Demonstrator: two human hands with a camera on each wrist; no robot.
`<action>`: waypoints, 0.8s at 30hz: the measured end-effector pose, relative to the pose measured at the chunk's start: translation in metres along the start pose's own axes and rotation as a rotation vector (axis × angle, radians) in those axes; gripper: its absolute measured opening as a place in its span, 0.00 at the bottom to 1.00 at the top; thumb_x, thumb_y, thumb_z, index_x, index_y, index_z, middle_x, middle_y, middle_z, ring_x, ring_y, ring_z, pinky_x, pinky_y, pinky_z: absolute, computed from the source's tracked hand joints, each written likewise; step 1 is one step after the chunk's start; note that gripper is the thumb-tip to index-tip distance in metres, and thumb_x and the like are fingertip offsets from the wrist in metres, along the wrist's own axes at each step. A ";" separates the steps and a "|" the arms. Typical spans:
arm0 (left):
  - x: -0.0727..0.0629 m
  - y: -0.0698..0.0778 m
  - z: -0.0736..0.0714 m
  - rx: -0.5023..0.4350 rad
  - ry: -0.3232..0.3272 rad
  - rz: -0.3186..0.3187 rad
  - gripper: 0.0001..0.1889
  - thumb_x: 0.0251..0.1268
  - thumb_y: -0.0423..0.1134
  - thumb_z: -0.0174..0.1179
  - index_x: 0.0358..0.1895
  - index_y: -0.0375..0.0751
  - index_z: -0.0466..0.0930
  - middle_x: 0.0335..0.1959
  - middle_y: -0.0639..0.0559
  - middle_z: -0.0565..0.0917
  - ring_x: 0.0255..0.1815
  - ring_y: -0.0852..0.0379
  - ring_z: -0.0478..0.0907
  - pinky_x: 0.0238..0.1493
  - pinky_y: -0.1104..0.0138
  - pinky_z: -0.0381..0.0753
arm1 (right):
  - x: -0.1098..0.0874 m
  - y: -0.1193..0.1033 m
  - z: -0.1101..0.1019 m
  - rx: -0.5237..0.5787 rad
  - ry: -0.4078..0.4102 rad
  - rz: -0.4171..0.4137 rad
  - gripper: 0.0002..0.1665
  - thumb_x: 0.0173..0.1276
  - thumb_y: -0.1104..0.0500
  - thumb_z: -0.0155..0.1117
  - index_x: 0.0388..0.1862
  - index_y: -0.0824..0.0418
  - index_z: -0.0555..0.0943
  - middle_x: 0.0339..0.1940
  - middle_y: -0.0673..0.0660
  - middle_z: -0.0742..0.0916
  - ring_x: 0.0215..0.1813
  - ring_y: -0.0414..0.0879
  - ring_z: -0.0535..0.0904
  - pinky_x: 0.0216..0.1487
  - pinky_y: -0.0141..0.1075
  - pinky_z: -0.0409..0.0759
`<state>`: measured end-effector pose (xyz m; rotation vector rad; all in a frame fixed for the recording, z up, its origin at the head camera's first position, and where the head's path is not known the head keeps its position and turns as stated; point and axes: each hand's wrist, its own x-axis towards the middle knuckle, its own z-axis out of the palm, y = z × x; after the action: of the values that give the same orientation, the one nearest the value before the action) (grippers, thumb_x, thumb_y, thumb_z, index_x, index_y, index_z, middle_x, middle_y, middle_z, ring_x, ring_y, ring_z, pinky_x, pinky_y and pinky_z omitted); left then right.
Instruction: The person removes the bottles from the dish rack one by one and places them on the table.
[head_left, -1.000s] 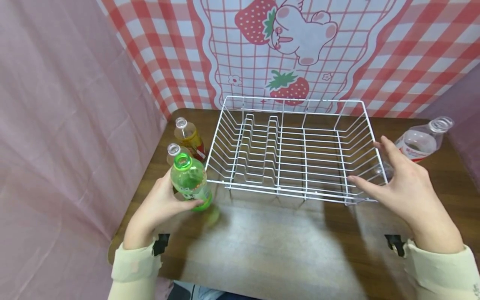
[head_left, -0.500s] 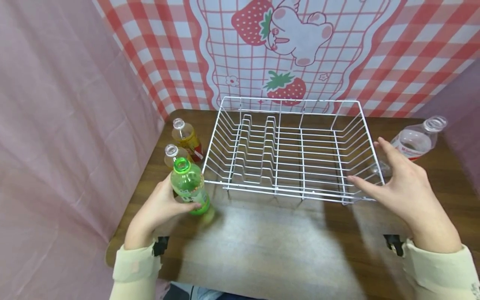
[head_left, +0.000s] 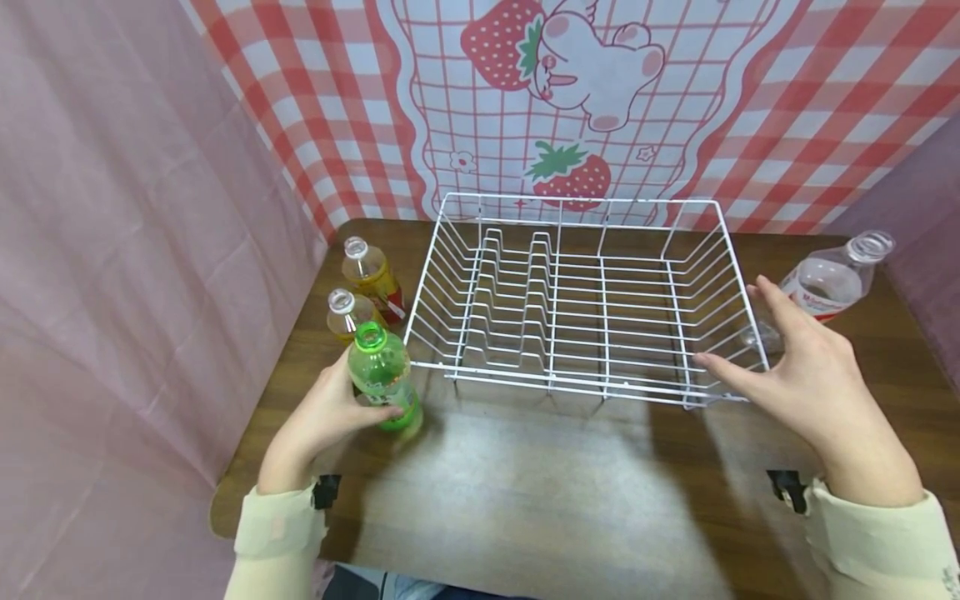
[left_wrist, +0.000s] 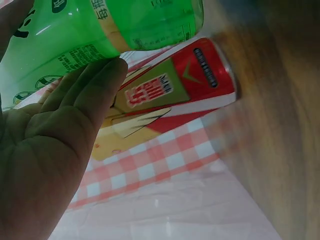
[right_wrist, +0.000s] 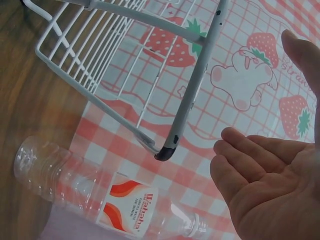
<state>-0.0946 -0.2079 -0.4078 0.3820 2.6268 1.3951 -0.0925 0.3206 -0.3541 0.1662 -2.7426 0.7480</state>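
Note:
My left hand [head_left: 326, 412] holds a green plastic bottle [head_left: 384, 375], uncapped and upright, with the thumb in front and the fingers behind it. Its base is at the table, left of the rack's front corner. In the left wrist view the fingers lie along the green bottle [left_wrist: 100, 45], with a red-and-yellow labelled bottle [left_wrist: 165, 95] behind. A white wire dish rack [head_left: 581, 387] stands mid-table. At its right end hovers my right hand [head_left: 810, 383], thumb and fingers spread, holding nothing. Beyond that hand is a clear water bottle [head_left: 828, 283], its "Wahaha" label [right_wrist: 131, 207] readable in the right wrist view.
Two uncapped bottles with yellow labels, a rear one [head_left: 371, 275] and a nearer one [head_left: 348, 315], stand left of the rack. A pink curtain [head_left: 135, 250] borders the left side. Behind the brown table [head_left: 525, 492] hangs a checked strawberry cloth [head_left: 345, 100].
The green bottle has come slightly down and toward me in my left hand, and its green reflection now meets its base. My right hand has kept its pose. The view has shifted a little.

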 end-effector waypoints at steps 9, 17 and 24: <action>0.001 -0.003 0.003 -0.012 -0.002 0.004 0.41 0.42 0.30 0.83 0.63 0.42 0.71 0.53 0.47 0.84 0.53 0.48 0.81 0.59 0.49 0.78 | 0.000 0.000 0.001 -0.007 0.017 -0.015 0.69 0.41 0.48 0.88 0.79 0.67 0.63 0.67 0.71 0.77 0.60 0.75 0.73 0.54 0.70 0.67; 0.000 -0.012 0.005 -0.100 -0.011 -0.002 0.41 0.42 0.28 0.83 0.63 0.39 0.73 0.53 0.46 0.83 0.55 0.48 0.80 0.59 0.50 0.77 | 0.000 0.001 0.002 -0.005 0.000 0.009 0.69 0.42 0.47 0.88 0.80 0.66 0.62 0.69 0.71 0.76 0.61 0.76 0.72 0.57 0.70 0.66; 0.000 -0.020 0.009 -0.218 -0.025 -0.039 0.39 0.41 0.25 0.82 0.62 0.36 0.74 0.52 0.45 0.83 0.54 0.48 0.80 0.59 0.54 0.78 | 0.000 0.002 0.003 -0.004 -0.001 0.009 0.69 0.42 0.47 0.88 0.79 0.66 0.62 0.68 0.72 0.75 0.61 0.77 0.71 0.56 0.71 0.66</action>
<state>-0.0956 -0.2121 -0.4294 0.3170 2.4160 1.6305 -0.0931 0.3203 -0.3576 0.1532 -2.7473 0.7452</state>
